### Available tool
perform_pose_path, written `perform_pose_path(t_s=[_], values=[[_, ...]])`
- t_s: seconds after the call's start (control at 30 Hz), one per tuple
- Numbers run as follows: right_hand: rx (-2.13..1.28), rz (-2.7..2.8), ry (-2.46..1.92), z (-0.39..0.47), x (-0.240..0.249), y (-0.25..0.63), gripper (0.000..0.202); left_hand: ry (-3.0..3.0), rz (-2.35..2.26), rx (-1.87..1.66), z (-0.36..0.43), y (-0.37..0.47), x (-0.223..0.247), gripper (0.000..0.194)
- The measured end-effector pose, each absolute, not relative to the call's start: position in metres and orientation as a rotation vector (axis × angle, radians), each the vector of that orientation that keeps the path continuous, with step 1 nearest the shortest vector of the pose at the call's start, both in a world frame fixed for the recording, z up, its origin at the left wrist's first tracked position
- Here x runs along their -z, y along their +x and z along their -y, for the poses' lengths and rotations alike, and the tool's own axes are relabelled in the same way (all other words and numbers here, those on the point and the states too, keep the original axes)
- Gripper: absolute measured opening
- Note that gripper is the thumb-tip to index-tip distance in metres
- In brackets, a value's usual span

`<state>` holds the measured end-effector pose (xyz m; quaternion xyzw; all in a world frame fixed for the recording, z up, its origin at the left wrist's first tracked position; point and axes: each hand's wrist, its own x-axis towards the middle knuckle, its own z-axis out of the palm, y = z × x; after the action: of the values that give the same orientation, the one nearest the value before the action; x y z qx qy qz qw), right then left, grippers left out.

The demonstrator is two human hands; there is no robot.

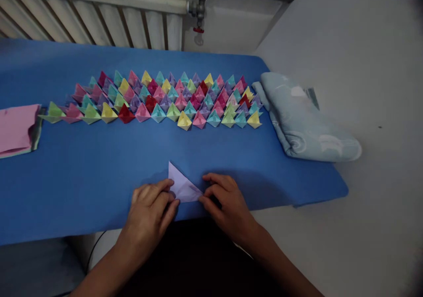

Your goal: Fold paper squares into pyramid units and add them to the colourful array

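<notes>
A light purple sheet of origami paper, folded into a triangle, lies near the front edge of the blue table. Its tall point stands at the upper left, and a slanting edge runs down to the right corner. My left hand holds the lower left side, with the thumb at the bottom edge and the fingertips on the paper. At the right corner, my right hand pinches the paper between thumb and fingers. Beyond my hands, several rows of small folded paper boats in many colours stand close together.
The blue tabletop runs across the view. A stack of coloured paper, pink on top, lies at the left. A folded light blue cloth rests at the right by the wall. Behind are a radiator and a pipe valve.
</notes>
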<state>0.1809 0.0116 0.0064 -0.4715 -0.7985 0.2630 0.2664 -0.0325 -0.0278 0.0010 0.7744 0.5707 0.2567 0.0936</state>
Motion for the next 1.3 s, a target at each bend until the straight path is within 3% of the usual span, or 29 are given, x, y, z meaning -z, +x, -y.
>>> perform_pose_path(t_s=[0.9, 1.3], values=[[-0.770, 2.160, -1.462, -0.014, -0.014, 0.185, 0.011, 1.969, -1.726, -0.665, 0.023, -0.042, -0.004, 0.012], [-0.849, 2.399, -1.515, -0.025, -0.041, 0.152, 0.042, 2.020, -1.761, -0.785, 0.029, -0.046, 0.007, 0.015]])
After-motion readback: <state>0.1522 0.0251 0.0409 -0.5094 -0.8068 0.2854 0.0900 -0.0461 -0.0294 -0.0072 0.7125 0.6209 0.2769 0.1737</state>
